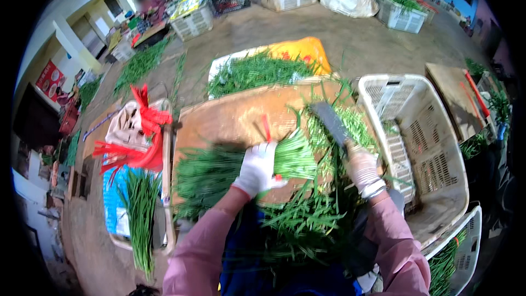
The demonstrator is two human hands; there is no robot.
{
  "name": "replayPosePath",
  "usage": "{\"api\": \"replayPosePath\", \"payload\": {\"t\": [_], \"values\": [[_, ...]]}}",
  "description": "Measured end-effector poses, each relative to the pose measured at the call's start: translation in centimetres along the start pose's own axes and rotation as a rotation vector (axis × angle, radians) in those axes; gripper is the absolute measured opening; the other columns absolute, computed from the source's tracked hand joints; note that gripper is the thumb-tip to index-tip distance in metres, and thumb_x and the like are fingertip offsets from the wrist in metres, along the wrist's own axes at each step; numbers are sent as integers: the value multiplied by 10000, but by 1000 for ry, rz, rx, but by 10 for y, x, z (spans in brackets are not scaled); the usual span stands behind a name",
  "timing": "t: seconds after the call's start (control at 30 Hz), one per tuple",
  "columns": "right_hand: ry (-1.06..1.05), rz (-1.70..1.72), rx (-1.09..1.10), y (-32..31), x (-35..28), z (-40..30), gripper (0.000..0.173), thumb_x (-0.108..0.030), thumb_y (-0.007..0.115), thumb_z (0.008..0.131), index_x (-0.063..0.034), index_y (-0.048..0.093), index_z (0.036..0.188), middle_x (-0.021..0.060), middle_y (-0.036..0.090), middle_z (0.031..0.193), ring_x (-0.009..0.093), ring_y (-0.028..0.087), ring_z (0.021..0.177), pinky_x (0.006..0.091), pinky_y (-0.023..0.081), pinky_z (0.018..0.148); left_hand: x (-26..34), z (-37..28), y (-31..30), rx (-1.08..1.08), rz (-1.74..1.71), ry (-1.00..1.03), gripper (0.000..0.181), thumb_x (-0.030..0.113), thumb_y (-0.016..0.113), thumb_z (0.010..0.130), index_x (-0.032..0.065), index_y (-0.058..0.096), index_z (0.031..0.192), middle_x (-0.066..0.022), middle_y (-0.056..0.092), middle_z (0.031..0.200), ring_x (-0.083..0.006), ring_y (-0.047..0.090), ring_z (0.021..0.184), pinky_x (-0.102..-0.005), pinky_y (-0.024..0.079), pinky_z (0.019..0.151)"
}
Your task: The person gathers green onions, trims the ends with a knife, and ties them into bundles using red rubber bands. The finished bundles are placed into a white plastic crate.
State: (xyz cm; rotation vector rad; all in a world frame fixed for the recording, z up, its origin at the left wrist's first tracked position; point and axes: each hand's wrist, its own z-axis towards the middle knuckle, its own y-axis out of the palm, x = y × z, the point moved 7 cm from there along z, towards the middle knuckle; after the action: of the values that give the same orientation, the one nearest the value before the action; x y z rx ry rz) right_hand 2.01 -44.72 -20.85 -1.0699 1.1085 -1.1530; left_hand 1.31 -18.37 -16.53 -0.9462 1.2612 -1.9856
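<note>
My left hand [257,168], in a white glove, is closed around a bundle of green leafy stalks, likely garlic chives [294,158]. A red tie [266,128] shows at the bundle; the pale cut ends point right and the dark leaves spread left over a brown board [234,107]. My right hand [361,168], in a dirty glove, grips a cleaver-like knife [331,122], its dark blade over chopped stalk ends [355,125] at the board's right side. Loose leaves [304,213] hang over the board's near edge.
A white plastic crate [460,168] stands right of the board. Left is another crate [167,213] with red ties [150,148] and a chive bunch [140,218]. More greens [259,70] lie on sacking beyond the board. Other people [154,10] are farther off.
</note>
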Motion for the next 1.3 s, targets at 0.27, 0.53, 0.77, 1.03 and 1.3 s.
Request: {"api": "replayPosePath", "payload": {"t": [0.27, 0.53, 0.77, 1.03, 1.3], "values": [[-298, 410, -2, -36, -172, 87, 371, -384, 664, 789, -74, 669, 991, 178, 644, 970, 352, 607, 927, 441, 478, 813, -14, -4, 8, -86, 78, -52, 973, 631, 737, 521, -30, 470, 1183, -192, 538, 1066, -337, 530, 1000, -405, 411, 868], [-245, 492, -111, -8, -200, 97, 352, -378, 659, 810, -94, 665, 1018, 157, 655, 962, 331, 617, 948, 423, 481, 818, -23, -8, 11, -213, 232, -140, 1076, 732, 677, 526, -25, 456, 1258, -217, 472, 1245, -370, 412, 1190, -584, 223, 1034], [-347, 482, 46, -6, -206, 87, 351, -413, 581, 863, -88, 689, 940, 142, 655, 906, 313, 626, 887, 411, 491, 778, -17, -7, 17, -230, 308, -127, 1042, 716, 696, 538, -48, 479, 1214, -222, 540, 1144, -366, 498, 1087, -511, 296, 1028], [-612, 708, 415, -60, -210, 16, 41, -129, 606, 734, -91, 602, 721, 85, 589, 719, 282, 590, 717, 398, 472, 657, -46, -17, 31, 34, -192, -114, 790, 547, 739, 571, 81, 493, 1159, -108, 587, 1078, -294, 588, 947, -452, 446, 861], [-527, 512, 327, -42, -209, 0, 51, -149, 568, 766, -120, 606, 748, 65, 608, 820, 253, 588, 796, 360, 475, 693, -24, -1, 29, -99, 354, 42, 498, 430, 653, 695, 116, 563, 1071, -74, 587, 1023, -267, 563, 987, -400, 439, 831]]}}
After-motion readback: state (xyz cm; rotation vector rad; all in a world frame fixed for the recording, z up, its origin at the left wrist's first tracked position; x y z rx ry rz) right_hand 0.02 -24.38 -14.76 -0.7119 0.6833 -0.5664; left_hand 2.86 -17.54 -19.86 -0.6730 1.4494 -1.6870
